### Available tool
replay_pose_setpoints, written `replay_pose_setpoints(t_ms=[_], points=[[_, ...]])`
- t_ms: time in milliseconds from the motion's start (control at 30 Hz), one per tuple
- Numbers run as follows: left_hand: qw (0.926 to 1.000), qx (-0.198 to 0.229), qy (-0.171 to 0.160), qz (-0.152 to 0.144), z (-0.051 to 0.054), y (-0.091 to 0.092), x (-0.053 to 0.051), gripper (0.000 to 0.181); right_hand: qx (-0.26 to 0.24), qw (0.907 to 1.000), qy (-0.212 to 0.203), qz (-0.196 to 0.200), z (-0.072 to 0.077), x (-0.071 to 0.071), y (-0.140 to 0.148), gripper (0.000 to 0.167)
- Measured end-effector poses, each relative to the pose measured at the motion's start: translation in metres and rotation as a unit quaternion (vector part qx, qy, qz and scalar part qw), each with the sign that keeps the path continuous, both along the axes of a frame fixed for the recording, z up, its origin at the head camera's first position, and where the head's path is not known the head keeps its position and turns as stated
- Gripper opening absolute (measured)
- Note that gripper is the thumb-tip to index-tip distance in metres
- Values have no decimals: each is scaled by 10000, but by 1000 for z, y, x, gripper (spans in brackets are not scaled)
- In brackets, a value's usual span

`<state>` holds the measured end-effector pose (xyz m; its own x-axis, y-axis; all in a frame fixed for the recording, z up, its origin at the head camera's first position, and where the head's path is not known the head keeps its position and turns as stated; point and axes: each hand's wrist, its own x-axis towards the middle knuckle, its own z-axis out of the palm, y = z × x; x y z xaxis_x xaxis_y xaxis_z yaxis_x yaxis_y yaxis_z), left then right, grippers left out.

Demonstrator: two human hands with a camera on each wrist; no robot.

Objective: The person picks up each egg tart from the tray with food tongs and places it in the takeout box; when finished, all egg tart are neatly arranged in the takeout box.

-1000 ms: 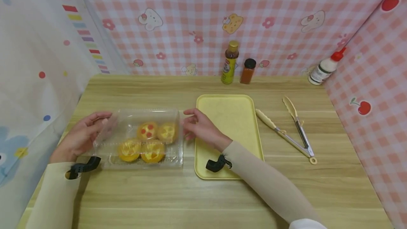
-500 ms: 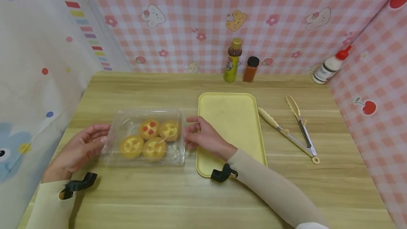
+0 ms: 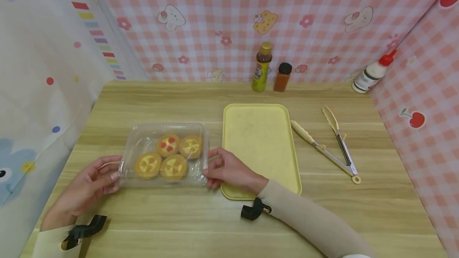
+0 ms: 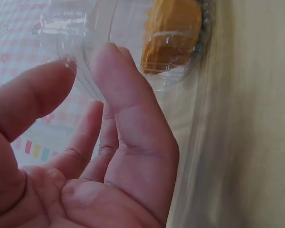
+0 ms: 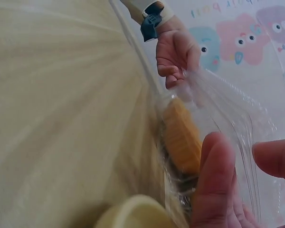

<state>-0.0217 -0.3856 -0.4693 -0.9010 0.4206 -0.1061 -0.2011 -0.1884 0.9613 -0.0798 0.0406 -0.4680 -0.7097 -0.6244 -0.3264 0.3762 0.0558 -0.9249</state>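
A clear plastic clamshell container (image 3: 143, 130) lies on the table at left with its lid down. Under the lid sit several round yellow tarts (image 3: 173, 166), one topped with red dots. At its front left corner my left hand (image 3: 87, 184) pinches the rim. In the left wrist view the thumb (image 4: 47, 90) and a finger (image 4: 133, 104) lie on either side of the clear edge. My right hand (image 3: 233, 170) pinches the rim at the right front corner. The right wrist view shows the edge between its thumb (image 5: 275, 159) and a finger (image 5: 213, 175).
A yellow tray (image 3: 256, 130) lies under and beside my right hand. Tongs (image 3: 331, 152) rest spread to its right. At the back stand a yellow-labelled bottle (image 3: 262, 67) and a red-brown spice jar (image 3: 282, 77). A white red-capped bottle (image 3: 373, 73) is at the back right corner.
The container's lid has come down from a raised, tilted position. Both hands have slid along the sides toward the front corners.
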Motion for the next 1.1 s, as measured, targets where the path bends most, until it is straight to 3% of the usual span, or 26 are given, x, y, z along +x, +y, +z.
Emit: replay_pose_setpoints(t_ms=[167,367,700,1100], points=[[9992,188,-185,-290,0,0,10,58,-27,9999,-32,161,-1,8,-3,46],[9981,367,-72,-487,-1,1,13,64,-228,9990,-213,308,-2,16,-5,41],[9999,-18,-31,-146,3,7,3,60,-337,9992,-132,149,-2,10,-7,40],[9999,97,92,5,2,11,-3,60,-326,9994,-143,-15,-2,7,-12,35]])
